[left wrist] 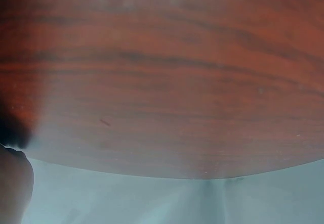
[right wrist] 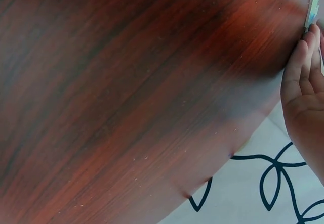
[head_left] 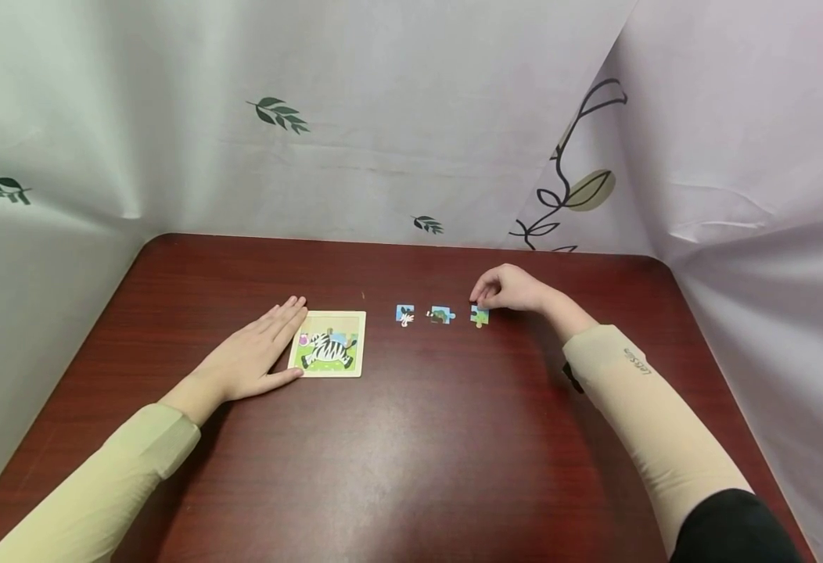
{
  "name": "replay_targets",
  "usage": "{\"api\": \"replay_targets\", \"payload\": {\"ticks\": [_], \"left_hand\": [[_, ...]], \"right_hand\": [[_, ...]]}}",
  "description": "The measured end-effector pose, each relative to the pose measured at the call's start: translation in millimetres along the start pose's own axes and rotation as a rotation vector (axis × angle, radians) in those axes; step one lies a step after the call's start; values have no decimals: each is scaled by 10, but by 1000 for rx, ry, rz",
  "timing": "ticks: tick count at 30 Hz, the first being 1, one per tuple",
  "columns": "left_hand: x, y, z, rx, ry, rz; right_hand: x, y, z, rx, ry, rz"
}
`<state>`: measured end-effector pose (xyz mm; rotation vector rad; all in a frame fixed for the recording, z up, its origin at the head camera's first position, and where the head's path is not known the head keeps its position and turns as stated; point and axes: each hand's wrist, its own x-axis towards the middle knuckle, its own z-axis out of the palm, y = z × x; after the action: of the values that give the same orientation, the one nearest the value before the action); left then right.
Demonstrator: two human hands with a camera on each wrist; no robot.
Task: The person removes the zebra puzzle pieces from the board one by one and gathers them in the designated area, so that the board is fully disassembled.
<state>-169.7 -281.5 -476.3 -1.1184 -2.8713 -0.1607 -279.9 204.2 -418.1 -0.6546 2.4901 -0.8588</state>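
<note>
Board (head_left: 330, 374) edge against left hand (head_left: 255, 356); pieces (head_left: 441, 315) spaced apart.

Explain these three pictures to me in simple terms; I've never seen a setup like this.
There is no machine here: a person works bare-handed. The widest picture comes from a camera worn on the head, looking forward and down. The other two come from cameras on the wrists, and mostly show the reddish-brown table. On it lie a square zebra board and, to its right, a row of three small jigsaw pieces. The left hand lies flat, touching the board's left edge. The right hand has its fingertips at the top of the rightmost piece; whether it pinches it is unclear.
</note>
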Motion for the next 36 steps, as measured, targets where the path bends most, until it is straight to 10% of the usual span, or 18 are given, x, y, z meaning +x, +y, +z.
{"api": "replay_targets", "payload": {"ticks": [36], "left_hand": [[15, 6, 2, 4, 16, 18]], "right_hand": [[603, -1113, 691, 130, -21, -261]]}}
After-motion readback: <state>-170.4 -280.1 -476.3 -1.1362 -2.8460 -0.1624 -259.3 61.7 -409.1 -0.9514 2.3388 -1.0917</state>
